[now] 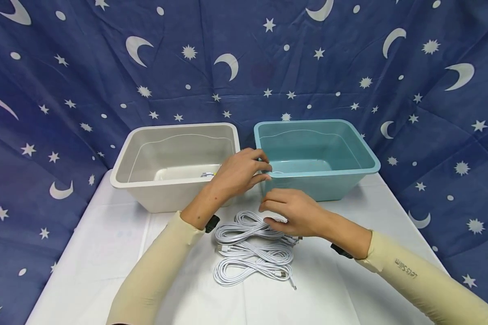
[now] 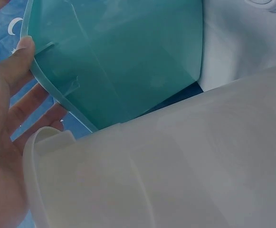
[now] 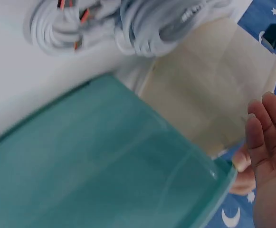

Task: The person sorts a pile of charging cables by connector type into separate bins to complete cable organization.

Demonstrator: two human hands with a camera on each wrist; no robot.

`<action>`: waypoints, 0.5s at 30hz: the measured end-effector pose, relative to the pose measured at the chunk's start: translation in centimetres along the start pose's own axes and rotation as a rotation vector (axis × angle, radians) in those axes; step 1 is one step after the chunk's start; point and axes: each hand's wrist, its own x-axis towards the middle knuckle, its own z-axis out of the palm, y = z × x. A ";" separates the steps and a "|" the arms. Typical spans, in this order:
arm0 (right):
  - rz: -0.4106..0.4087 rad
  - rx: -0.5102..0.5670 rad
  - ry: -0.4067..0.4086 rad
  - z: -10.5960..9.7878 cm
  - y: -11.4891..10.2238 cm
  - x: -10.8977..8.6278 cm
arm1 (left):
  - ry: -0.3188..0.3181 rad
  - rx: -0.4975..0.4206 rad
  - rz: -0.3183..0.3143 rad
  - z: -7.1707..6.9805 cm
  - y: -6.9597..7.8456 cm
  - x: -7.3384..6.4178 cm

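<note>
My left hand (image 1: 241, 171) reaches over the near corner of the white bin (image 1: 146, 184) to the teal bin (image 1: 317, 174). Its thumb (image 2: 26, 47) and fingers pinch the teal rim at the near left corner. Lower and to the right, my right hand (image 1: 294, 212) hovers over the far end of a row of coiled white cables (image 1: 252, 266). Its fingers (image 3: 266, 128) are nearly straight and hold nothing. The cables lie bundled on the table, plugs showing at the sides, and the right hand covers part of the farthest coil.
A small item with blue and yellow on it (image 1: 207, 174) lies inside the white bin, partly behind its front wall. Both bins stand side by side at the back of the white-covered table (image 1: 114, 253). A blue curtain (image 1: 252, 58) with moons and stars hangs behind.
</note>
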 end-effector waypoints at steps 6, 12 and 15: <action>-0.008 0.042 0.008 2.4 -0.3 -0.1 | 0.010 0.020 0.010 0.1 -0.1 -0.1; 0.002 0.020 -0.035 4.5 -0.5 -0.4 | 0.013 0.018 0.001 0.1 -0.1 -0.1; 0.012 0.009 -0.069 5.4 -0.5 -0.6 | 0.005 0.009 -0.004 0.1 -0.1 0.0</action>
